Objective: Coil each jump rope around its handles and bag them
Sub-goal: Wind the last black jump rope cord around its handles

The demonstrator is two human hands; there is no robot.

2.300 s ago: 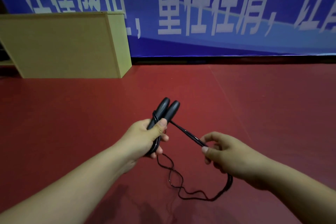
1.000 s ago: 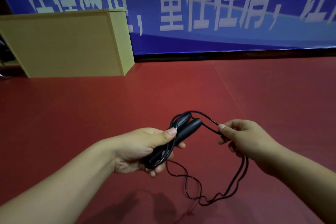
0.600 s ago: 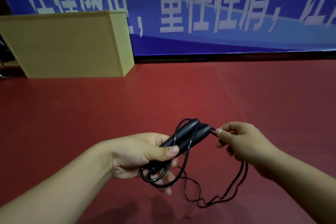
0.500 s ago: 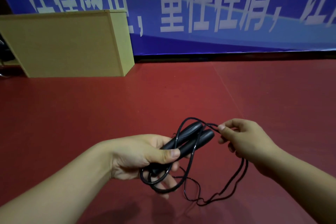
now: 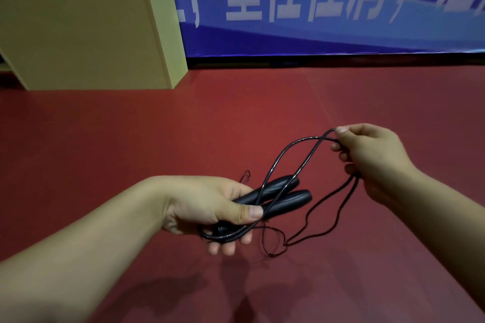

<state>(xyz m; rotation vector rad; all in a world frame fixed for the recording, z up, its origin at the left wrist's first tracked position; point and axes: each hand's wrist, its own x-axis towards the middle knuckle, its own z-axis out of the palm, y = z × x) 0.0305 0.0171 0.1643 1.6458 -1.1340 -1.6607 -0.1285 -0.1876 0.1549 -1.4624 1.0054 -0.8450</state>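
Looking thin, light and floppy, the rope (image 5: 294,165) is pinched by the right hand (image 5: 367,157), while both hard handles (image 5: 275,194) are squeezed in the left hand (image 5: 210,204).

The left hand (image 5: 207,207) sits left of and nearer than the right hand (image 5: 372,160), and encloses two handles (image 5: 278,195) lying side by side, their free ends pointing right and away. From the handles the rope (image 5: 291,155) rises in a loop to the right hand, and further strands hang below both hands above the floor (image 5: 236,118). A box (image 5: 84,39) stands on the floor at far left, in front of a banner (image 5: 315,8) along the back.
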